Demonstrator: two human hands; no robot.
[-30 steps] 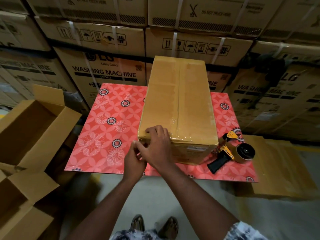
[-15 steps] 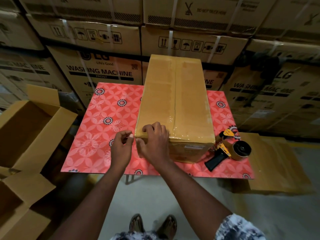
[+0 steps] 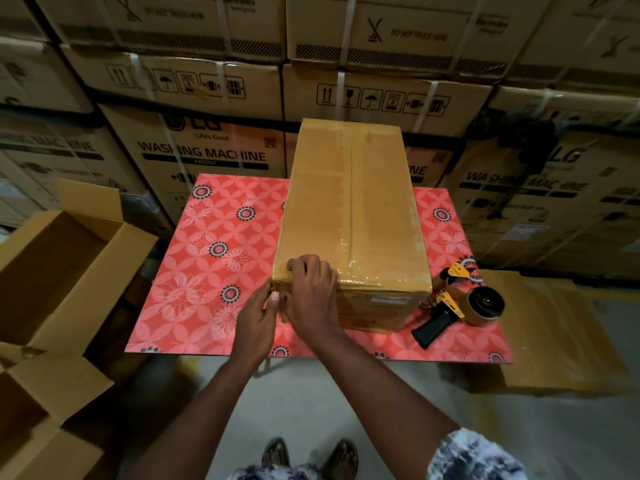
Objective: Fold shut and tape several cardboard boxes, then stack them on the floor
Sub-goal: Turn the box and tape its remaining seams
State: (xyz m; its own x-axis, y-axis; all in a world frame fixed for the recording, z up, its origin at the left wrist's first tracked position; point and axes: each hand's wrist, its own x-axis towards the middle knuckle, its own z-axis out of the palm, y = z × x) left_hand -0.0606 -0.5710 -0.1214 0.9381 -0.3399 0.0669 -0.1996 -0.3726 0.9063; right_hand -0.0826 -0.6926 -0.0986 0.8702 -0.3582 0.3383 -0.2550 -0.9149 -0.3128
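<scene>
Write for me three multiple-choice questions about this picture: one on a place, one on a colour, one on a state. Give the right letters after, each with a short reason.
1. Where does the tape dispenser lie?
A) on the table cover, right of the box
B) on top of the box
C) on the floor

2. Which colour is the table cover?
A) blue
B) green
C) red with flower patterns

3. In which state is the top of the box?
A) flaps standing open
B) folded shut and taped
C) torn off

Answers:
1 A: the tape dispenser lies on the table cover beside the box's right side.
2 C: red with flowers shows all around the box.
3 B: shiny tape runs along the closed middle seam.
</scene>
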